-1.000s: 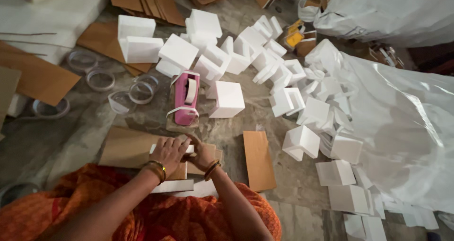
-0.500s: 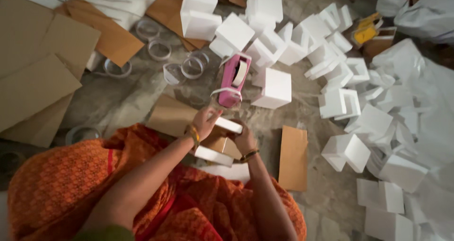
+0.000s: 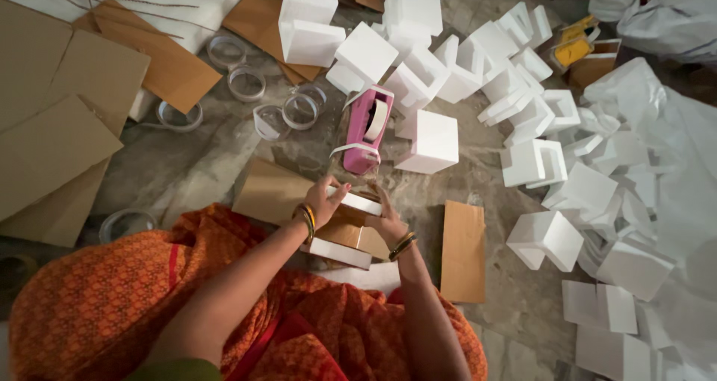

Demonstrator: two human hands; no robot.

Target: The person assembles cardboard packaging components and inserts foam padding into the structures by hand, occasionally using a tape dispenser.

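My left hand point(image 3: 326, 199) and my right hand point(image 3: 385, 218) both grip a small brown cardboard box point(image 3: 349, 232) with white foam pieces fitted on its ends, held low over my lap. The left hand is on the box's far left corner, the right on its right side. A pink tape dispenser point(image 3: 365, 129) with a roll of tape stands on the floor just beyond the box. A flat brown cardboard sheet point(image 3: 270, 192) lies under my left hand's side.
Many white foam blocks point(image 3: 429, 140) are heaped ahead and to the right. Several empty clear tape rings point(image 3: 300, 110) lie at centre-left. Cardboard sheets point(image 3: 56, 143) are stacked left, a brown piece point(image 3: 462, 249) lies right, and white plastic sheeting point(image 3: 676, 172) is far right.
The view has shifted slightly, so the floor scene sits lower. My hands have stayed on the box, turning it a little; the left hand now rests on its upper foam end.
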